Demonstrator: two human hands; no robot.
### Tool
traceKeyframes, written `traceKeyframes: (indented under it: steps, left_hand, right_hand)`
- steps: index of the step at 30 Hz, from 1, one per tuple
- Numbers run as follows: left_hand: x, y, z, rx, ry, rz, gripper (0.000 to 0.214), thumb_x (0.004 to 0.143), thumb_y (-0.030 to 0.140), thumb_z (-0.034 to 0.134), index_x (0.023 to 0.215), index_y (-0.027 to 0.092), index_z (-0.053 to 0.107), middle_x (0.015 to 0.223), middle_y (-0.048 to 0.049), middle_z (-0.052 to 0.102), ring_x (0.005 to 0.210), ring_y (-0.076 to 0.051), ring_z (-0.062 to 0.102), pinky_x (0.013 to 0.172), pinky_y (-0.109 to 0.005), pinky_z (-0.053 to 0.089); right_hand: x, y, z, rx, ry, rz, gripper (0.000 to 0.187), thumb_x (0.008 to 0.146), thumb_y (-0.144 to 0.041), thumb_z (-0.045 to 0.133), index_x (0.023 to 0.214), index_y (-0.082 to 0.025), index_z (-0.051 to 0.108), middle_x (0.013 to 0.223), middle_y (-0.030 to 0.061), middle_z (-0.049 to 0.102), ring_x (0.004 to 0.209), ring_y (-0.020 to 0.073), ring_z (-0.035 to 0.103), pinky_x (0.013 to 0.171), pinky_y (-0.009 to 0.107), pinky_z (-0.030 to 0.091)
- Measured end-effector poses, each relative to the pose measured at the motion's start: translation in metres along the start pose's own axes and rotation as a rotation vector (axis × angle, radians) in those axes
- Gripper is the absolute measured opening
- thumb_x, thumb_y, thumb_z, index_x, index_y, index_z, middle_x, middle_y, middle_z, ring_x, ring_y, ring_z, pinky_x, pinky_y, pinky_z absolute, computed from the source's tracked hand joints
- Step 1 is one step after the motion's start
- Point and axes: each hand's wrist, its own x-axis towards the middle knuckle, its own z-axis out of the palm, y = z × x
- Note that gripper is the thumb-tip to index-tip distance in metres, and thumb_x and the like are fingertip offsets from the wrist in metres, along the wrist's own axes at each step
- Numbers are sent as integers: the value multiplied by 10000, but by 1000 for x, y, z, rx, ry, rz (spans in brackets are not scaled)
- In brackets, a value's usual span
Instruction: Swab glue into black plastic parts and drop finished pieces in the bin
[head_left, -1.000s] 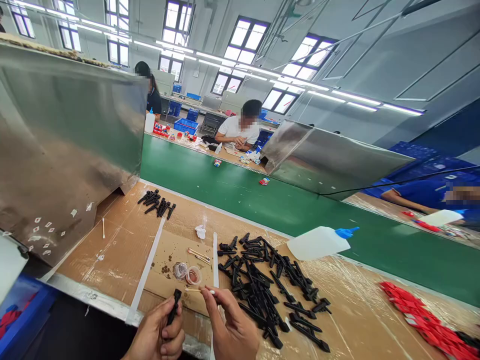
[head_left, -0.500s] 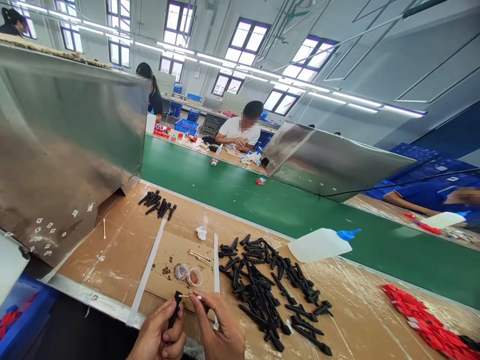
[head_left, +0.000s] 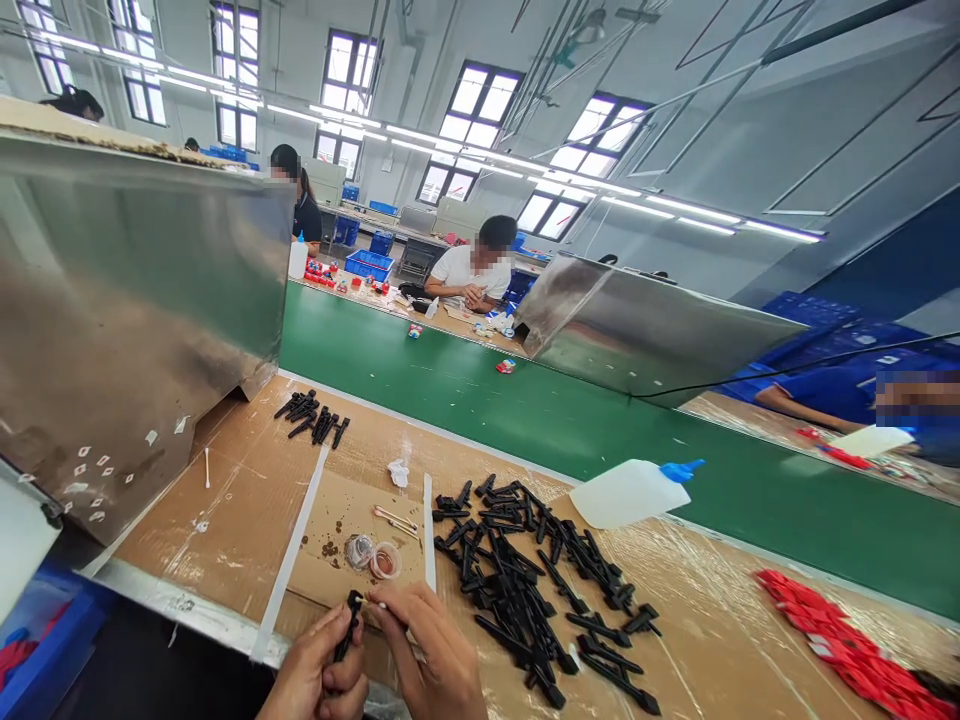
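Observation:
My left hand (head_left: pixel 319 668) is closed around a small black plastic part (head_left: pixel 352 612), its blocky end pointing up. Beside it, my right hand (head_left: pixel 439 650) pinches a cotton swab (head_left: pixel 365 600). The swab's near end is at the top of the black part; I cannot tell whether it presses on it. Just beyond my hands are a small clear cup (head_left: pixel 359 550) and a cup with a reddish-brown residue (head_left: pixel 386 562), on a stained cardboard sheet (head_left: pixel 319 580). More swabs (head_left: pixel 396 521) lie there. To the right spreads a pile of similar black parts (head_left: pixel 517 600).
A smaller group of black parts (head_left: pixel 315 418) lies far left. A white bottle with blue nozzle (head_left: pixel 630 495) rests on its side. Red pieces (head_left: pixel 847 650) lie right. Behind runs a green belt (head_left: pixel 450 390); metal panels (head_left: pixel 150 320) rise left. A co-worker (head_left: pixel 469 275) sits opposite.
My right hand has drawn slightly nearer the black part, and the swab's white rear tip is now hidden by the fingers. The whole view has shifted a little.

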Motion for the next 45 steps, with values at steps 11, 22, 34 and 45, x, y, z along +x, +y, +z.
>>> traceKeyframes:
  steps: [11, 22, 34, 45]
  left_hand:
    - [10, -13, -18, -35, 35, 3, 516, 649, 639, 794, 771, 201, 550, 391, 147, 240, 284, -8, 77, 323, -155, 59]
    - [11, -12, -19, -80, -11, -7, 481, 687, 620, 779, 788, 202, 566, 392, 142, 243, 289, -14, 76, 321, -151, 69]
    - [11, -14, -20, -117, -34, 8, 461, 696, 596, 784, 783, 203, 557, 392, 142, 252, 289, -18, 79, 324, -157, 75]
    - [13, -12, -20, -96, -38, 5, 489, 669, 624, 791, 778, 196, 581, 386, 139, 268, 273, -11, 102, 317, -156, 75]
  right_hand:
    - [-7, 0, 19, 98, 338, 408, 109, 864, -334, 711, 826, -234, 732, 759, -14, 714, 674, 135, 654, 678, 209, 510]
    - [-10, 3, 10, 297, 338, 640, 218, 811, -425, 735, 871, -219, 777, 891, 35, 784, 817, 189, 734, 772, 222, 571]
    - [-15, 9, 9, 213, 350, 500, 130, 826, -343, 735, 890, -238, 775, 878, 34, 784, 775, 181, 735, 728, 221, 578]
    - [-13, 0, 26, 148, 426, 357, 79, 874, -312, 703, 903, -271, 764, 853, -7, 758, 781, 150, 712, 765, 215, 526]
